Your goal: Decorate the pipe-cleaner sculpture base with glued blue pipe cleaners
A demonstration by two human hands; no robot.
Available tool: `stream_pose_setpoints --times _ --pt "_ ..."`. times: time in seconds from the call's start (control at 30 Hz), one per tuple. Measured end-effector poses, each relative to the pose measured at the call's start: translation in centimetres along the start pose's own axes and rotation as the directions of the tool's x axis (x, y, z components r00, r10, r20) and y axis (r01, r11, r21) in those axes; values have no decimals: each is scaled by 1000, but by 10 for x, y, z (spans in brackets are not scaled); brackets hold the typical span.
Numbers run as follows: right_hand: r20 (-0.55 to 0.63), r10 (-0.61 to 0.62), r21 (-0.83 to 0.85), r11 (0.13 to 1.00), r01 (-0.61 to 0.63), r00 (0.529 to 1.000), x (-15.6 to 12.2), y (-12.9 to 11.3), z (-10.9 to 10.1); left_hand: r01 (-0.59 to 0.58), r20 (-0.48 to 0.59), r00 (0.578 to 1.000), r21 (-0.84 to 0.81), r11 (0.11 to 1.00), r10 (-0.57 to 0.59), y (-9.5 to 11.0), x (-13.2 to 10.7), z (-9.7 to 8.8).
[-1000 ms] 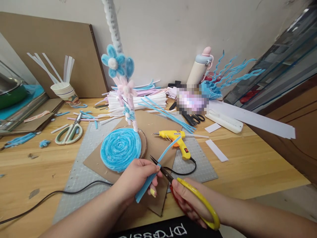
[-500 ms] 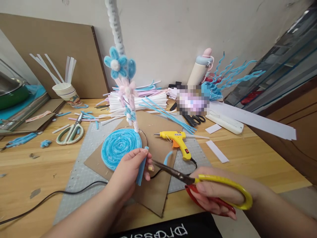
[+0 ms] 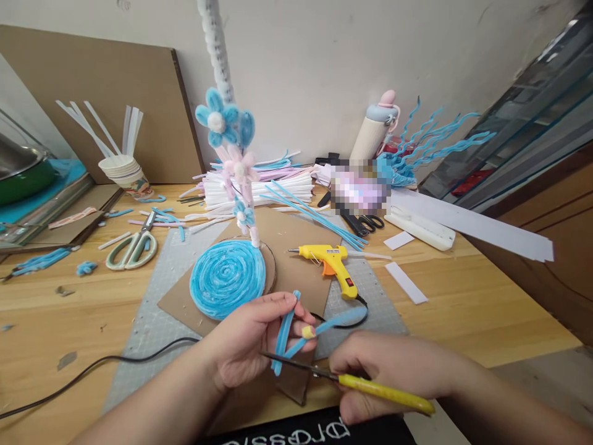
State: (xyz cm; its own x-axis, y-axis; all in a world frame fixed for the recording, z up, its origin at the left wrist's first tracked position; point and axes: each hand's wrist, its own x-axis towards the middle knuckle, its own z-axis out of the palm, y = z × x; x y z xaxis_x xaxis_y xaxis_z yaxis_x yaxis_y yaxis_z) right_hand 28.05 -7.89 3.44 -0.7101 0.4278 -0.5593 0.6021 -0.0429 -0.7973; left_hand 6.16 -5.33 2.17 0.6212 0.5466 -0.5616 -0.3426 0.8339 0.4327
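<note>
My left hand [image 3: 259, 330] pinches a folded blue pipe cleaner [image 3: 286, 324] between thumb and fingers; its loose tail runs out to the right. My right hand [image 3: 375, 374] is wrapped round the scissors [image 3: 384, 394], which have yellow and red handles. Their blades lie across the lower part of the pipe cleaner, below my left fingers. Just beyond my left hand, a blue spiral disc [image 3: 227, 277] of pipe cleaners lies on cardboard [image 3: 296, 247]. A white fuzzy stem [image 3: 217, 52] with blue and pink flowers rises at the disc's back edge.
A yellow glue gun [image 3: 331, 259] rests on the cutting mat, its black cord trailing past my hands. White-handled scissors [image 3: 132, 247] lie at left. Pipe cleaners [image 3: 259, 188] are piled along the wall, between a paper cup [image 3: 125, 176] and a bottle [image 3: 370, 133].
My left hand has moved right and toward me with the pipe cleaner. The scissors have turned and come left, their blades now across the pipe cleaner's lower part.
</note>
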Motion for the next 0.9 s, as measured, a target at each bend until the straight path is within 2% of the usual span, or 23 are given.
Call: stream_pose_setpoints --times 0.07,0.13,0.17,0.2,0.23,0.27,0.3,0.33,0.37,0.4,0.47,0.5,0.57,0.67,0.8,0.9 --pt "10 -76 12 997 76 997 -1 5 -1 -73 -35 997 -48 996 71 3 1 0" --pt "22 -161 272 951 149 987 0 10 2 -162 -115 982 -94 982 151 5 2 -2" --pt "-35 -202 436 878 197 979 3 12 5 -203 -154 970 -105 974 186 6 3 -3" --pt "-174 -220 570 773 280 960 8 13 9 -233 -180 960 -104 967 213 6 4 -4" --pt "-366 -207 629 663 406 907 14 13 13 -262 -191 952 -97 960 240 5 4 -5" --pt "-547 -143 623 590 515 825 21 12 16 -284 -184 946 -80 955 266 4 4 -5" --pt "-668 -48 608 542 581 743 28 10 19 -302 -164 943 -57 952 289 2 4 -5" --pt "-728 42 606 507 613 685 35 8 20 -313 -133 942 -28 949 307 0 4 -4" --pt "-745 106 618 482 621 658 42 5 21 -320 -100 942 3 947 319 -2 3 -3" --pt "-743 148 637 456 622 652 48 2 20 -325 -67 943 35 945 327 -4 3 -2" --pt "-727 174 665 416 620 664 57 -2 18 -329 -12 943 91 940 332 -7 2 1" --pt "-728 174 667 409 624 664 59 -4 17 -329 2 944 111 938 331 -8 2 1" --pt "-755 165 634 433 641 634 60 -7 16 -331 -10 942 133 934 336 -9 2 0" --pt "-791 132 562 543 624 597 57 -12 16 -340 -103 929 139 930 355 -8 3 -3" --pt "-759 99 548 630 550 643 52 -20 16 -333 -186 916 144 932 356 -8 3 -6" --pt "-750 86 516 697 498 656 51 -22 15 -296 -221 922 126 947 318 -7 3 -6"
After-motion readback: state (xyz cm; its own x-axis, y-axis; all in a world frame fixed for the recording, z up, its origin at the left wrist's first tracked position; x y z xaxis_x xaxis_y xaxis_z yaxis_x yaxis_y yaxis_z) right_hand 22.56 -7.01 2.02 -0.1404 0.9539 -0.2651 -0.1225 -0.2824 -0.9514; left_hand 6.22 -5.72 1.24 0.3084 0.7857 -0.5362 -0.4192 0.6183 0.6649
